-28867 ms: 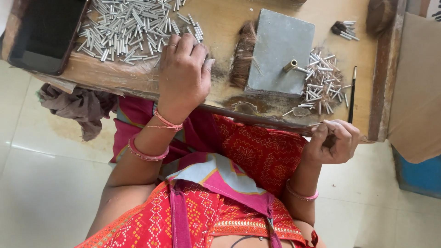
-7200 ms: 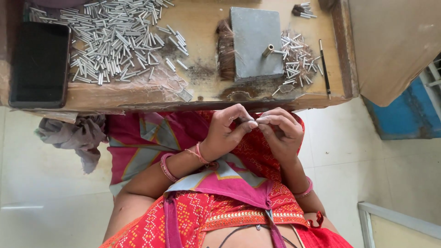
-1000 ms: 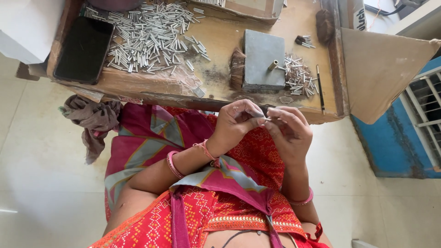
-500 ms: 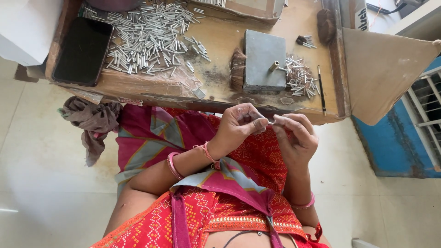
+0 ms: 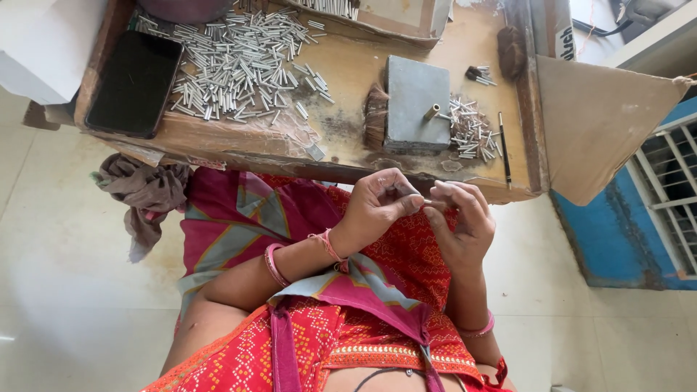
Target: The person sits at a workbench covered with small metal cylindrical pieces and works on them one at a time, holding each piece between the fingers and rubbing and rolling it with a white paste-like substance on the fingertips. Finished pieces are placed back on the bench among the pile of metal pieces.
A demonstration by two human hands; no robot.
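Both hands dropped a bit lower off the worktop (image 5: 348, 156) edge since earlier; left hand (image 5: 377, 207) fingers pinch a tiny metal tube (image 5: 427, 202), lying sideways, right hand (image 5: 461, 225) fingers closing on its other end.

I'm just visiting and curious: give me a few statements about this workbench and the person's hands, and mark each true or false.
1. Both hands meet over the lap, pinching a small tube between them. True: left hand, right hand, tube.
2. The phone lies at the bench's right end. False: the phone lies at the left end.
3. A big heap of metal tubes lies beside the phone. True.
4. The grey block is bare on top. False: a short peg stands on it.
5. A cloth hangs at the bench's left edge. True.
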